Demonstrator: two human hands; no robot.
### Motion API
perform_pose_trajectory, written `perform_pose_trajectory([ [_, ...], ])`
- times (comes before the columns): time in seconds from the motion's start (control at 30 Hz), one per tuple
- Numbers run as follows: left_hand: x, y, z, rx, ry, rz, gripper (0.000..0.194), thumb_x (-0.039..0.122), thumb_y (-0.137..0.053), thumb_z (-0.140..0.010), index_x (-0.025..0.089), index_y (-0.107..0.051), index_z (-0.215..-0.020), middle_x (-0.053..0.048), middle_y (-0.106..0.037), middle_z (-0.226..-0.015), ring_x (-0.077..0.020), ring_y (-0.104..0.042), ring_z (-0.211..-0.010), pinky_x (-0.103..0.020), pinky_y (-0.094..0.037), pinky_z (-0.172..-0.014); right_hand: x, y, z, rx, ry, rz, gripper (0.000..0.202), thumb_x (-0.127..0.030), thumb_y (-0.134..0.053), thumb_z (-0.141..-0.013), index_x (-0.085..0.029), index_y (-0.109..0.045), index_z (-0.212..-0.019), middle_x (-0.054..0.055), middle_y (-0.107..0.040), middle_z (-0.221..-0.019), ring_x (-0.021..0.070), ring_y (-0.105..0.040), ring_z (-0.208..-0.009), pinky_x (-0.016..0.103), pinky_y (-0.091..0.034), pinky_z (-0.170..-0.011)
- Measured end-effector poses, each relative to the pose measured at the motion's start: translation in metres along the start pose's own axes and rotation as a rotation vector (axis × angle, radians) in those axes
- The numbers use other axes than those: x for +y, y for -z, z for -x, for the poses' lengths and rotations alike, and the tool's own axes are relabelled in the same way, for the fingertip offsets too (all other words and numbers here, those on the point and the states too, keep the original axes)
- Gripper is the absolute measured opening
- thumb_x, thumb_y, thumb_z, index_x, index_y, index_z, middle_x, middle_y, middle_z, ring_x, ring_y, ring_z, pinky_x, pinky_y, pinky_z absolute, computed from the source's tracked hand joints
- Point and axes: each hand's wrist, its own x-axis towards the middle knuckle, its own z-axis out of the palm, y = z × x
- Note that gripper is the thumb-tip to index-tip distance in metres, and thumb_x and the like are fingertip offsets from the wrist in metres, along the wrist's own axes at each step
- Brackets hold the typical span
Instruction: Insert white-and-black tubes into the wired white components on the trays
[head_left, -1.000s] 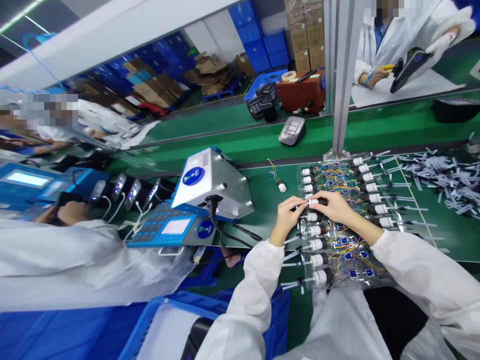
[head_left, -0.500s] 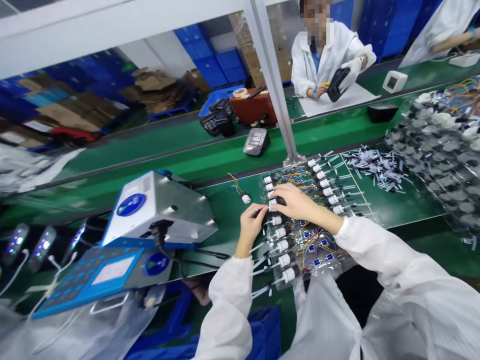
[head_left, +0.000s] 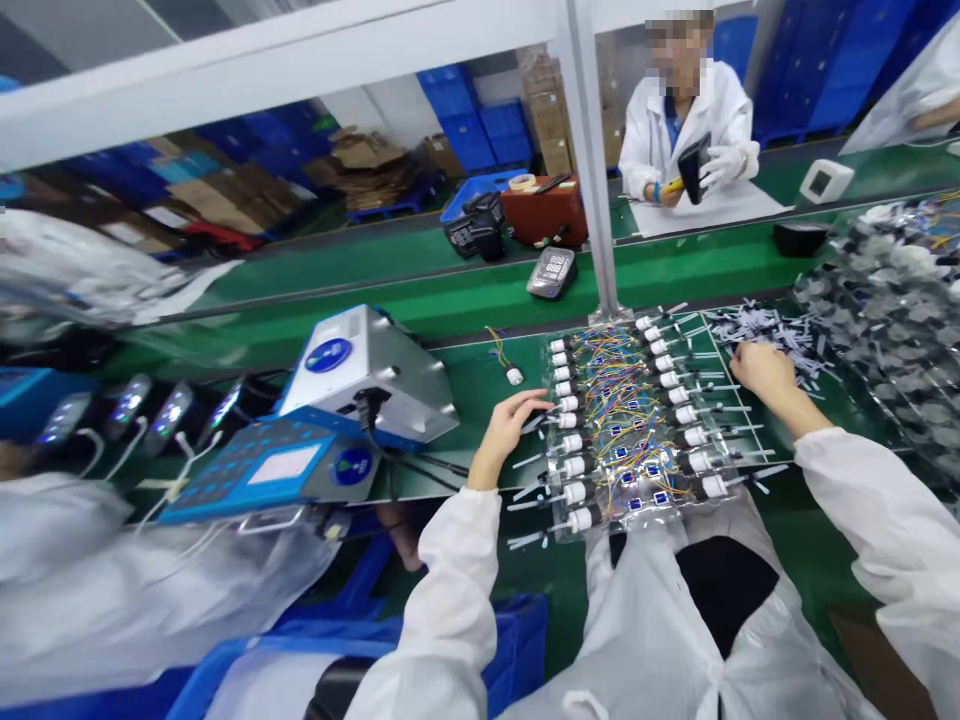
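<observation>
Your right hand (head_left: pixel 769 375) has moved from the clear tray (head_left: pixel 652 525) to the pale tube pieces (head_left: pixel 780 330) piled right of it; its fingers curl down, and whether they grasp a piece you cannot tell. Your left hand (head_left: pixel 512 425) is unclenched, its fingers reaching to the tray's left edge. White-and-black cylinders (head_left: pixel 582 519) lie inside the tray in two columns, tubes pointing outward, with tangled coloured wires and small blue squares between. Left of the tray lies one loose cylinder (head_left: pixel 514 376); farther left and nearer you, a blue bin (head_left: pixel 199 675) holds something white and something black.
</observation>
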Motion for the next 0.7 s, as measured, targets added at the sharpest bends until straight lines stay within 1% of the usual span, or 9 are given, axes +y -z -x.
perform_pose_trajectory([
  [0.1,0.017,0.014,0.005,-0.016,0.020,-0.006,0.040,0.048,-0.062,-0.098,0.017,-0.078,-0.115,-0.014,-0.080,-0.109,-0.0272,-0.072,-0.109,-0.040,-0.050,-0.103,-0.006,0.014,0.003,0.076,0.035,-0.097,0.021,-0.029,-0.063,-0.087,-0.013,-0.075,-0.095,0.020,-0.075,-0.089,0.0342,-0.073,-0.091,0.046,-0.055,-0.082],
  [0.2,0.046,0.017,0.001,0.088,-0.009,0.014,0.040,0.048,-0.062,-0.099,0.018,-0.075,-0.123,-0.013,-0.079,-0.113,-0.0256,-0.073,-0.108,-0.039,-0.052,-0.103,-0.043,0.050,0.019,0.115,0.203,-0.459,0.014,-0.025,-0.062,-0.087,-0.017,-0.069,-0.095,0.011,-0.075,-0.082,0.0241,-0.073,-0.075,0.037,-0.056,-0.074],
  [0.27,0.075,0.012,-0.008,0.107,-0.099,0.090,0.042,0.049,-0.062,-0.099,0.019,-0.074,-0.126,-0.013,-0.078,-0.115,-0.0252,-0.074,-0.105,-0.040,-0.054,-0.101,-0.088,0.075,0.041,-0.049,0.384,-0.807,0.013,-0.028,-0.058,-0.091,-0.019,-0.065,-0.096,0.008,-0.075,-0.080,0.0176,-0.069,-0.060,0.031,-0.055,-0.059],
  [0.33,0.106,0.002,-0.020,0.057,-0.226,0.190,0.050,0.053,-0.064,-0.097,0.020,-0.069,-0.135,-0.014,-0.076,-0.122,-0.0270,-0.073,-0.110,-0.041,-0.056,-0.099,-0.141,0.094,0.068,-0.268,0.624,-1.046,0.012,-0.031,-0.059,-0.093,-0.020,-0.062,-0.092,0.007,-0.076,-0.082,0.0148,-0.069,-0.057,0.027,-0.053,-0.054],
  [0.4,0.133,-0.009,-0.031,-0.024,-0.313,0.221,0.060,0.053,-0.075,-0.089,0.021,-0.066,-0.140,-0.013,-0.073,-0.130,-0.0301,-0.069,-0.121,-0.042,-0.056,-0.101,-0.190,0.103,0.091,-0.442,0.823,-1.151,0.010,-0.029,-0.060,-0.092,-0.020,-0.061,-0.087,0.004,-0.076,-0.081,0.0138,-0.070,-0.058,0.025,-0.054,-0.053],
  [0.47,0.147,-0.016,-0.040,-0.053,-0.330,0.218,0.059,0.047,-0.082,-0.084,0.021,-0.069,-0.136,-0.012,-0.074,-0.128,-0.0297,-0.072,-0.114,-0.041,-0.060,-0.095,-0.228,0.103,0.104,-0.532,0.938,-1.201,0.011,-0.028,-0.063,-0.090,-0.019,-0.062,-0.084,0.002,-0.075,-0.077,0.0144,-0.071,-0.060,0.025,-0.055,-0.053],
  [0.53,0.145,-0.018,-0.045,0.002,-0.289,0.236,0.045,0.042,-0.083,-0.084,0.020,-0.076,-0.123,-0.011,-0.077,-0.116,-0.0255,-0.077,-0.093,-0.038,-0.064,-0.080,-0.253,0.093,0.106,-0.557,0.987,-1.230,0.016,-0.030,-0.064,-0.090,-0.017,-0.065,-0.081,0.002,-0.074,-0.075,0.0144,-0.071,-0.062,0.024,-0.055,-0.054],
  [0.6,0.130,-0.015,-0.049,0.122,-0.248,0.289,0.031,0.039,-0.081,-0.085,0.017,-0.079,-0.107,-0.010,-0.079,-0.104,-0.0220,-0.077,-0.080,-0.034,-0.064,-0.071,-0.267,0.076,0.097,-0.584,0.963,-1.263,0.022,-0.036,-0.065,-0.092,-0.016,-0.068,-0.084,0.004,-0.075,-0.077,0.0146,-0.071,-0.063,0.023,-0.053,-0.052],
  [0.7,0.093,-0.006,-0.055,0.276,-0.205,0.390,0.027,0.039,-0.083,-0.084,0.016,-0.075,-0.095,-0.009,-0.079,-0.094,-0.0221,-0.077,-0.087,-0.034,-0.065,-0.078,-0.278,0.039,0.074,-0.585,0.844,-1.261,0.028,-0.042,-0.063,-0.096,-0.015,-0.068,-0.092,0.006,-0.077,-0.082,0.0160,-0.070,-0.066,0.024,-0.052,-0.054],
])
